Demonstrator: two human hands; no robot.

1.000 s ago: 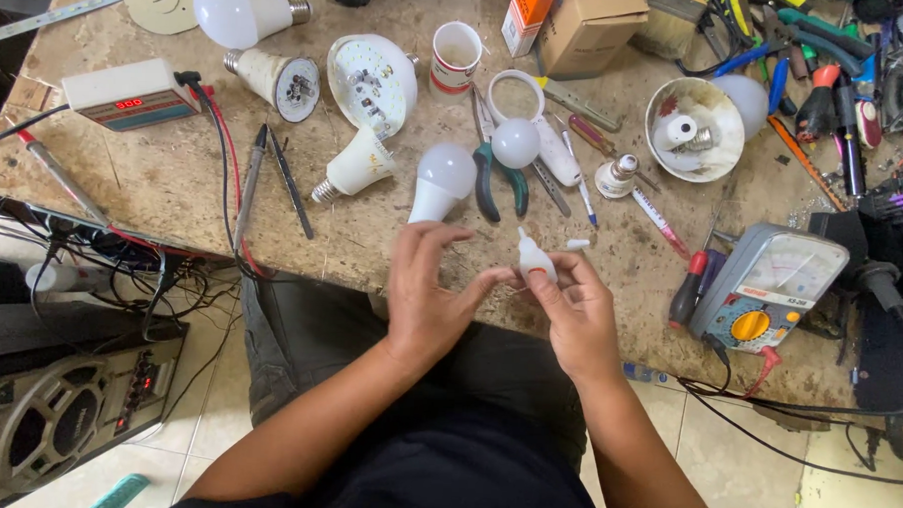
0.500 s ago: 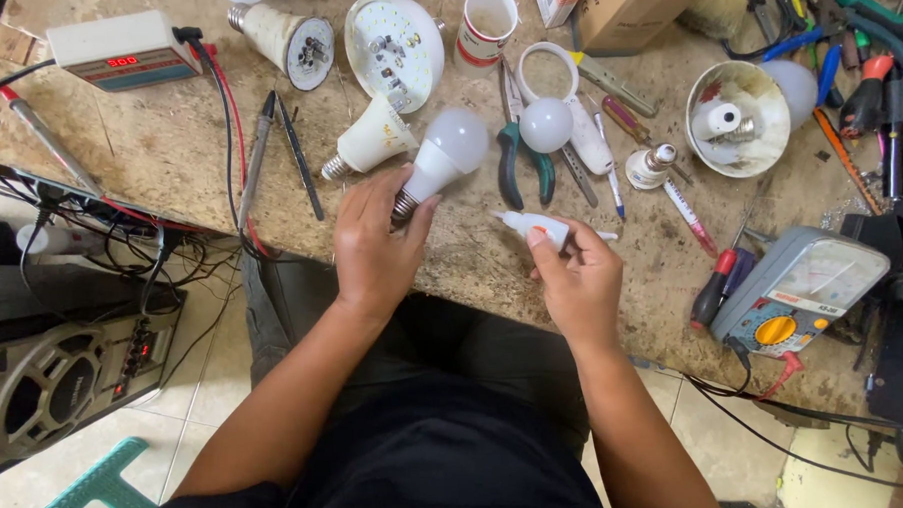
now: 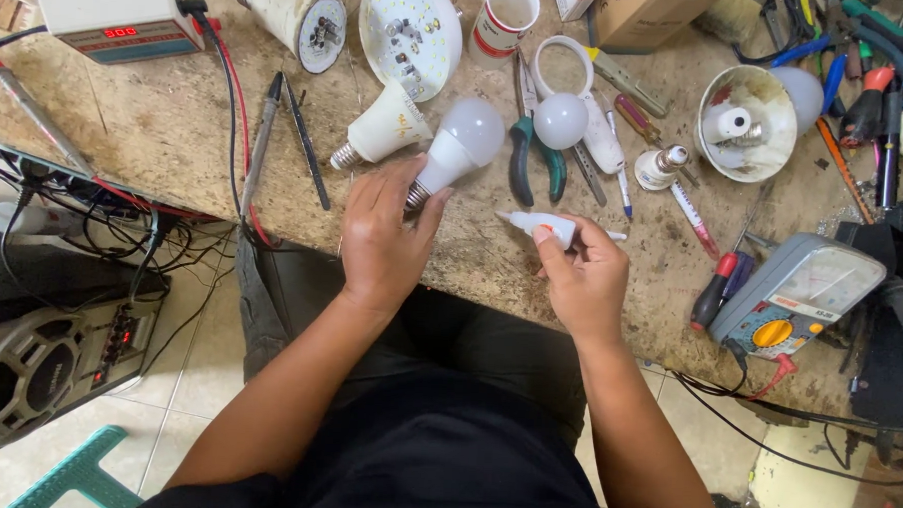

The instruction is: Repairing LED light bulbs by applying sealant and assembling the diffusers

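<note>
Reaching over the bench (image 3: 156, 123), my left hand (image 3: 382, 232) has its grip closed around a white bulb (image 3: 460, 144) at its base. My right hand (image 3: 581, 279) pinches a small white tube (image 3: 543, 224), nozzle pointing left.

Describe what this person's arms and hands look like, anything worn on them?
Both forearms are bare up to the lower edge of the picture, with no sleeves in view. The left hand and right hand wear no gloves, and no watch or ring is visible. The clothing below the arms is dark.

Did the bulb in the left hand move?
Yes. The left hand carried the bulb away from the table edge, up next to the pliers, apart from the right hand.
</note>
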